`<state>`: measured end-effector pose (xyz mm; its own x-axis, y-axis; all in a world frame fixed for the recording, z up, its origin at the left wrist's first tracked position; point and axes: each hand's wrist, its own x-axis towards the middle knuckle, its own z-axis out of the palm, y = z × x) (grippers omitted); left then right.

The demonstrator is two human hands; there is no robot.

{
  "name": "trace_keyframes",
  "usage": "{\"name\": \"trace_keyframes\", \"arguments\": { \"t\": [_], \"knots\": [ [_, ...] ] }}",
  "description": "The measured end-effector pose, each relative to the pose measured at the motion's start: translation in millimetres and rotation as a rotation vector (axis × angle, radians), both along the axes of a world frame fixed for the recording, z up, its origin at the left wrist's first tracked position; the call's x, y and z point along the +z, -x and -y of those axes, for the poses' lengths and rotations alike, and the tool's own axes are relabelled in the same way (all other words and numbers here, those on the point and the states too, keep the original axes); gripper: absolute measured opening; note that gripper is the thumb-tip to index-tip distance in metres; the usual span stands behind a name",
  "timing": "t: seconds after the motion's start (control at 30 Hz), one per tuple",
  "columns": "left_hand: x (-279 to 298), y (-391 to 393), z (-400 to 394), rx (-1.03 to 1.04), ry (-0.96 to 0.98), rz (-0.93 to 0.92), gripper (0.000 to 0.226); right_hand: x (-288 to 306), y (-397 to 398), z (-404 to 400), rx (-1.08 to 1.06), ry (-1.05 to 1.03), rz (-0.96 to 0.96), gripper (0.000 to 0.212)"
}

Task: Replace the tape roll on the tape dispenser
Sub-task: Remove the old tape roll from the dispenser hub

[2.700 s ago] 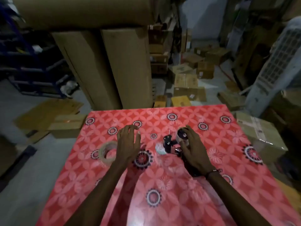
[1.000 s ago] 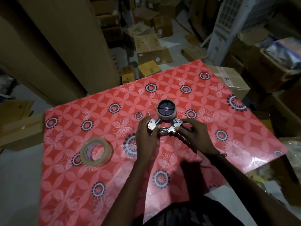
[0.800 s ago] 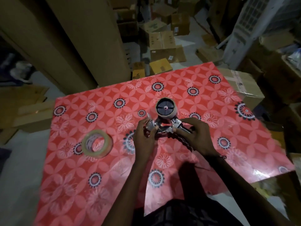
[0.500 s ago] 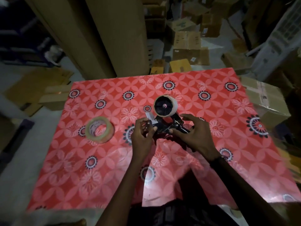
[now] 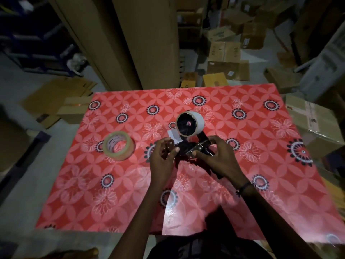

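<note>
A: Starting at the left, what lies on the table [image 5: 261,212]?

B: A fresh tape roll [image 5: 119,145] lies flat on the red flowered cover, well apart from both hands, to the left of the left hand [image 5: 164,157]. Nothing touches it.

A: And the left hand's grip?

B: Narrow. Its fingers are curled in, thumb and fingertips close together at the near left end of the tape dispenser [image 5: 194,148]. A small pale tab [image 5: 174,137] of tape or paper stands just beyond those fingertips. Whether the fingers truly pinch the dispenser's end or only touch it, I cannot tell; the spot is dark.

A: The dispenser itself?

B: It sits between the two hands, near the middle of the table. Its dark metal frame runs from one hand to the other, and at its far end a nearly spent roll [image 5: 190,124], white outside with a dark hub, rises just above the fingertips, its open face turned toward the camera.

A: And the right hand [image 5: 218,159]?

B: Its grip is on the dispenser's right side: thumb and forefinger curl round the frame by the silvery metal part, the other fingers bent beneath. A dark band [image 5: 244,187] circles that wrist.

A: Beyond the table?

B: Cardboard boxes [image 5: 225,57] on the floor.
</note>
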<state>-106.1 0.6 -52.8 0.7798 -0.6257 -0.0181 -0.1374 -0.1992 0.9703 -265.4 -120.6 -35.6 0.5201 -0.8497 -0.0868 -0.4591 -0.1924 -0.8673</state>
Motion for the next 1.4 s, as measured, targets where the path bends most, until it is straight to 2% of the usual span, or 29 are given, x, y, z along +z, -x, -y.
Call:
{"name": "trace_keyframes", "arguments": {
  "t": [0.17,0.3,0.47,0.6,0.83,0.97,1.1,1.4],
  "knots": [
    [13,-25,4,0.026,0.026,0.154,0.041,5,-5,-8,0.027,0.173,-0.088,0.063],
    [33,-41,6,-0.070,0.056,0.059,0.052,8,-16,-17,0.099,0.245,-0.122,0.072],
    [50,-52,11,-0.163,0.103,-0.010,0.056,6,-24,-31,0.092,0.294,-0.101,0.072],
    [48,-59,8,-0.214,0.082,-0.026,0.051,7,-25,-35,0.081,0.248,-0.068,0.072],
    [52,-69,0,-0.228,0.067,-0.062,0.030,13,-28,-43,0.087,0.205,-0.037,0.049],
    [52,-72,-5,-0.193,0.090,-0.122,0.034,15,-33,-46,0.080,0.249,-0.024,0.059],
    [52,-74,-10,-0.165,0.166,-0.231,0.036,24,-32,-38,0.175,0.241,-0.080,0.074],
    [48,-74,-6,-0.187,0.353,-0.417,0.042,59,-27,-21,0.226,0.528,-0.166,0.064]
  ]
}}
